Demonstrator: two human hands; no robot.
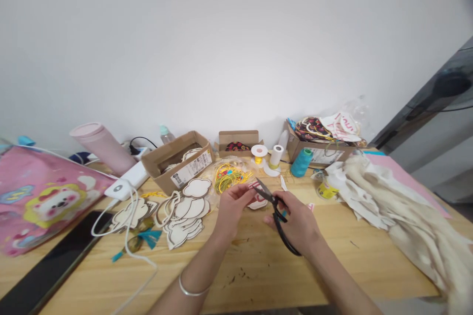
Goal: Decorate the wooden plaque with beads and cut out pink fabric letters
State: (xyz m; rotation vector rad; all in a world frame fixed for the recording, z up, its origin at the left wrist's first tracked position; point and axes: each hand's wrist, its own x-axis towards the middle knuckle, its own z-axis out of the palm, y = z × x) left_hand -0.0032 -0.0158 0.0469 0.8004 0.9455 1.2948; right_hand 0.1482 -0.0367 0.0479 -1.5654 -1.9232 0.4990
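Observation:
My right hand (295,219) is closed around a pair of black-handled scissors (283,236), whose blades point up and to the left. My left hand (234,204) has its fingers pinched at the edge of a small white fabric piece (258,204) with red lettering. The scissor blades lie across that piece, close to my left fingertips; whether they are cutting cannot be made out. Just behind my left hand is a tangle of yellow and green cords (229,178) on clear plastic.
Cloud-shaped white cutouts (190,209) are stacked at left, near a cardboard box (181,160). Thread spools, including a teal cone (301,162), stand behind the hands. A glue bottle (328,187) and crumpled cream cloth (391,197) lie right. A white cable (127,241) crosses the left side.

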